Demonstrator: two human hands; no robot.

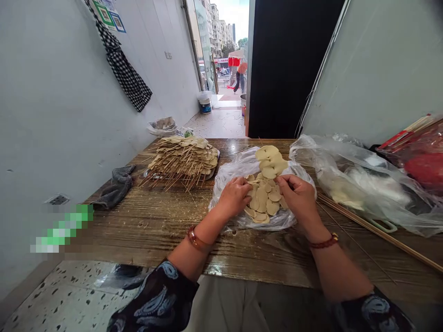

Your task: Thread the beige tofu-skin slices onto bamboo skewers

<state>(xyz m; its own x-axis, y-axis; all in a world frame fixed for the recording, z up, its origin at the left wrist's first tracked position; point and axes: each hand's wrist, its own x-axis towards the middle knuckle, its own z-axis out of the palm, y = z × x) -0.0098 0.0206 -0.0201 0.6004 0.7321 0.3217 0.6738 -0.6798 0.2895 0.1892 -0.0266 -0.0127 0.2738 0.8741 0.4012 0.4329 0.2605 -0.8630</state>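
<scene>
A white plastic bag (228,177) lies spread on the wooden table, with a heap of thin, pale yellow round slices (262,197) in it. They look like potato slices, but I cannot be sure. My right hand (296,196) pinches a skewer of these slices (270,162), holding it upright above the far side of the heap. Most of the stick is hidden by slices and fingers. At the heap's left edge, my left hand (237,196) has its fingers curled together against the slices; whatever is between the fingertips is hidden.
Filled skewers (183,159) are piled on a tray at the back left. A dark cloth (116,186) lies at the left edge. To the right are bare sticks (377,228) and a clear plastic bag (367,180). A person (240,76) is outside the doorway.
</scene>
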